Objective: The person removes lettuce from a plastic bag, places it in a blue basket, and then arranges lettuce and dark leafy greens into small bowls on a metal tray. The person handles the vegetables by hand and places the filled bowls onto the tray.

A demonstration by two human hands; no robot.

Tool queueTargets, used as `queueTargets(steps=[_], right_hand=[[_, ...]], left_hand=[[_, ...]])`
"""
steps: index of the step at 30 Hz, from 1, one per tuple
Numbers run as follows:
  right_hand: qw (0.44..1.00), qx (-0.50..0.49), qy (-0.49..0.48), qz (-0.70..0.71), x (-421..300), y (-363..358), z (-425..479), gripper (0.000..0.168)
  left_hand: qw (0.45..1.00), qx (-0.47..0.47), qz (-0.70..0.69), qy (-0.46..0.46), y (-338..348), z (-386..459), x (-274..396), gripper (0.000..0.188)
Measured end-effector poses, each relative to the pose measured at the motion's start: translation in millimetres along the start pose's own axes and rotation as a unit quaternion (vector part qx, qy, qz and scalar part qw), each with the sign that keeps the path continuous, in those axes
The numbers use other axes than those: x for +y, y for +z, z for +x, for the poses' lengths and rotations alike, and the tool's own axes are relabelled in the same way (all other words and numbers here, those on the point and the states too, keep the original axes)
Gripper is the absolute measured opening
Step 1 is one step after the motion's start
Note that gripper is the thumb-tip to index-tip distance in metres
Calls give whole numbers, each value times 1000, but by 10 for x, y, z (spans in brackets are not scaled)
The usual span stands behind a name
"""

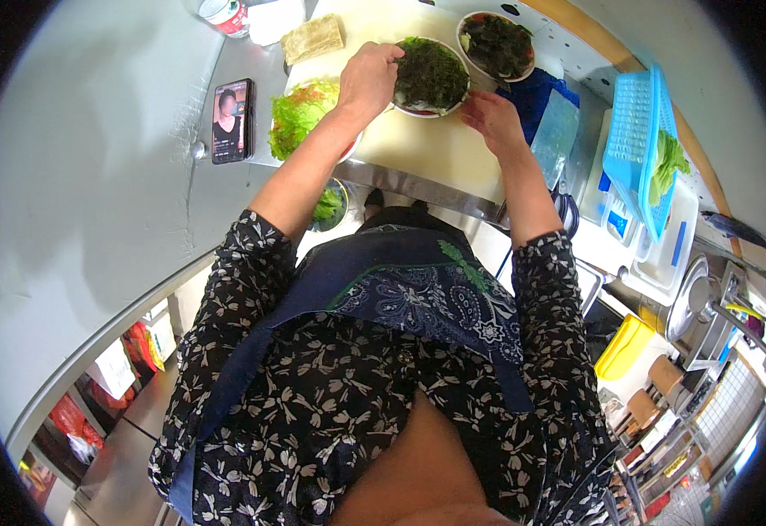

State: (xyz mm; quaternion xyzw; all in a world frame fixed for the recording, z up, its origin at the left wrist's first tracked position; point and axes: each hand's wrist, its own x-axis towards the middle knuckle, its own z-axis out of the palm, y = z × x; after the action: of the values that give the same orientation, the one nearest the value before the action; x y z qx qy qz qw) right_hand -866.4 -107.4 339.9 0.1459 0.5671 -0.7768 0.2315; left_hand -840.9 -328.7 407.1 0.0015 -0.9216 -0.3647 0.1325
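Note:
Dark shredded seaweed, with a little green leaf at its edge, fills a round bowl (pixel 430 115) on the cream cutting board (pixel 435 154). My left hand (pixel 370 79) is at the bowl's left side, thumb and forefinger together over the rim and seaweed; whether they pinch anything is hidden. On the opposite side, my right hand (pixel 493 121) has its fingertips on the bowl's lower right rim. Farther right stands a second bowl (pixel 497 47) with similar dark seaweed. Frilly green lettuce (pixel 301 115) heaps over another bowl, partly behind my left forearm.
Left of the board lie a smartphone (pixel 232 121) with a lit screen and a tan block (pixel 312 39). A blue cloth (pixel 526 105) and blue plastic basket (pixel 634 141) are at the right. Below the counter edge, a container (pixel 330 207) holds green leaves.

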Motion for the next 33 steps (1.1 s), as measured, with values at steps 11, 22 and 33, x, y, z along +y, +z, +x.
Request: queueTargets(steps=[11, 22, 33], right_hand=[[779, 92, -385, -486, -392, 442, -62, 14], [912, 53, -141, -381, -131, 251, -508, 16], [996, -34, 34, 75, 272, 386, -352, 35]], left_hand=[[998, 39, -42, -17, 11, 44, 0, 17], [998, 26, 36, -38, -145, 11, -148, 22], [992, -110, 59, 27, -66, -78, -219, 35]])
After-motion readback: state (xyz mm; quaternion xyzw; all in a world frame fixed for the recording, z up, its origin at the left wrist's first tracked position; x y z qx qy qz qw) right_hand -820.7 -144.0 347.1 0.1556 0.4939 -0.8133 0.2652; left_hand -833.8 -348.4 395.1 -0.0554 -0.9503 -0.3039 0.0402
